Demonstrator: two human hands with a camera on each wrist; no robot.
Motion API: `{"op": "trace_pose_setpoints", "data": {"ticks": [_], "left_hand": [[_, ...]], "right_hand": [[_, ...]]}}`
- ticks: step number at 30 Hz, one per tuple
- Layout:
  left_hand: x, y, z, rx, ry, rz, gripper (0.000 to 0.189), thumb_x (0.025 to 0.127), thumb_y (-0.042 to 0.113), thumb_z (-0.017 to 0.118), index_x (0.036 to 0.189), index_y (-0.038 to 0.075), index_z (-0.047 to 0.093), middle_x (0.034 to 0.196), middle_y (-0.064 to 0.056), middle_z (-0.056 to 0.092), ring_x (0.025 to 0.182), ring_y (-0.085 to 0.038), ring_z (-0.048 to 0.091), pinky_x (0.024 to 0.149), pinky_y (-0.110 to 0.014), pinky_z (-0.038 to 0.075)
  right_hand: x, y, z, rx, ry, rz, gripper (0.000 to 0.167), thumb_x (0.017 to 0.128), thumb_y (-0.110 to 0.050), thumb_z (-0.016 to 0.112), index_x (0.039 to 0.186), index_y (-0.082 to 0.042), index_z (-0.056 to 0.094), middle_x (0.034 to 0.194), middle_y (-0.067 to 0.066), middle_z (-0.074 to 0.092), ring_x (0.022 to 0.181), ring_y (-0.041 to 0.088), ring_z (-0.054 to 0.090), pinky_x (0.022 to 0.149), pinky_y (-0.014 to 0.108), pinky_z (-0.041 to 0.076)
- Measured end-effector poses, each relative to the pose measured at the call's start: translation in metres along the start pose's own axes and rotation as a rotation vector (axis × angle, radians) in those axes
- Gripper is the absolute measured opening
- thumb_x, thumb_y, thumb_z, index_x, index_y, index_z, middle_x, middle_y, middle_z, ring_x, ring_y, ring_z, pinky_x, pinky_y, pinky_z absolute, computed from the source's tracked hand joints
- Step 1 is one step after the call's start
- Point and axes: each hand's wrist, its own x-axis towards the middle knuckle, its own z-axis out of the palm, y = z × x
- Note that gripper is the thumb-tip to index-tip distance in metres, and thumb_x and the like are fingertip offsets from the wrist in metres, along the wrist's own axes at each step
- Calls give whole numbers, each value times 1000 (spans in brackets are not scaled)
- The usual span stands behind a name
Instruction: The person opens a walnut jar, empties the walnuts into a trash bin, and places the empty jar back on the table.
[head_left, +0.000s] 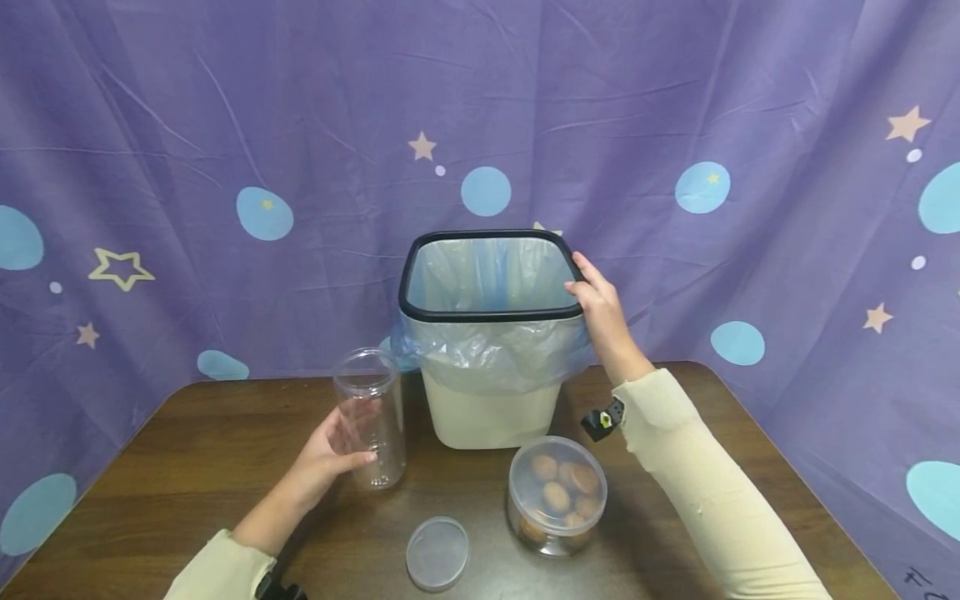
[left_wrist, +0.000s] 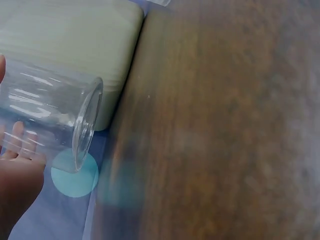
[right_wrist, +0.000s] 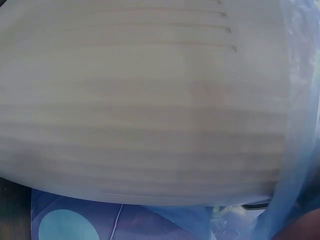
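Observation:
My left hand (head_left: 326, 458) holds a tall clear plastic jar (head_left: 384, 450), its thumb on the near side and its fingers showing through the wall. The jar is upright and lidless, and nothing shows inside it. In the left wrist view the jar (left_wrist: 45, 100) lies across the left part, in front of the bin. My right hand (head_left: 603, 312) grips the right side of the black rim of a cream trash can (head_left: 487, 417). A translucent bluish bag (head_left: 487, 362) lines the can and folds over its outside. The right wrist view is mostly filled by the can's wall (right_wrist: 140, 100).
A round clear container of cookies (head_left: 557, 500) with a translucent lid stands in front of the can. Left of it, a loose round lid (head_left: 437, 553) lies on the brown wooden table (head_left: 187, 450). A purple curtain (head_left: 337, 100) with stars and dots hangs behind.

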Motion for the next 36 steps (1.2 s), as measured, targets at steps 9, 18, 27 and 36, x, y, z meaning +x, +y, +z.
{"op": "trace_pose_setpoints", "data": {"ticks": [9, 18, 27, 36], "left_hand": [[-4, -3, 1, 55, -6, -82, 71, 74, -10, 68, 136, 15, 42, 127, 19, 55, 119, 4, 47, 97, -11, 34], [-4, -5, -1, 86, -3, -134, 75, 75, -7, 69, 140, 1, 33, 131, 20, 51, 120, 7, 43, 97, -7, 30], [-6, -2, -1, 151, 26, -234, 84, 74, -2, 71, 143, -5, 23, 140, 4, 44, 118, 11, 40, 95, -7, 30], [-6, 1, -1, 247, 37, -251, 83, 74, -1, 72, 143, -5, 27, 146, -26, 31, 126, -7, 42, 106, -30, 32]], "right_hand": [[-1, 1, -1, -22, 3, -9, 60, 86, -7, 45, 144, 2, 33, 151, 12, 31, 139, 16, 25, 114, 26, 20], [0, -1, -1, -27, 10, -1, 61, 85, -7, 46, 144, 1, 33, 151, 13, 31, 139, 15, 25, 113, 24, 20], [0, -1, 0, -13, 13, 3, 61, 84, -7, 46, 144, 1, 33, 151, 12, 32, 139, 16, 26, 113, 24, 21], [0, -1, 0, -15, 15, 14, 61, 85, -7, 45, 145, 0, 32, 151, 12, 30, 139, 15, 25, 113, 26, 20]]}}
